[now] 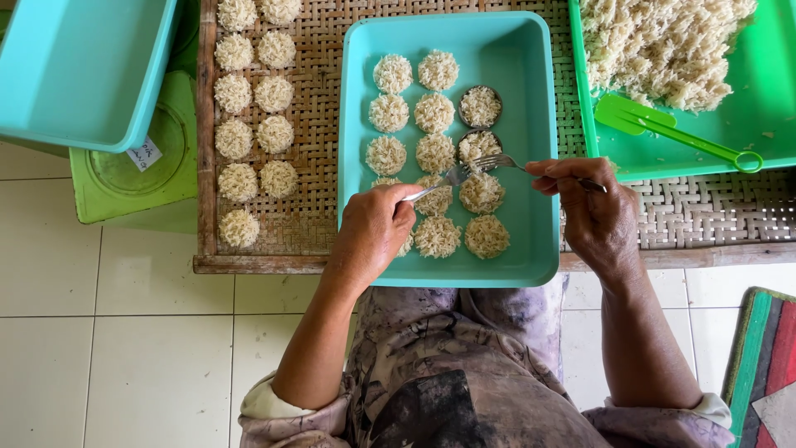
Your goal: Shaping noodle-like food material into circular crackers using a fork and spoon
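My left hand (373,228) grips a metal fork (439,184) whose tines point right over the turquoise tray (531,83). My right hand (584,203) grips a second fork (497,161), tines pointing left. Both fork tips meet at a round noodle patty sitting in a metal ring mould (479,145). A second ring mould (480,106) with noodles sits just behind it. Several round noodle patties (435,112) lie in rows in the tray; my left hand hides part of the front ones.
A woven bamboo mat (315,166) under the tray carries several more patties (249,124) at left. A green tray (763,91) at right holds a heap of loose noodles (663,46) and a green plastic tong (672,133). An empty turquoise tub (83,66) stands at far left.
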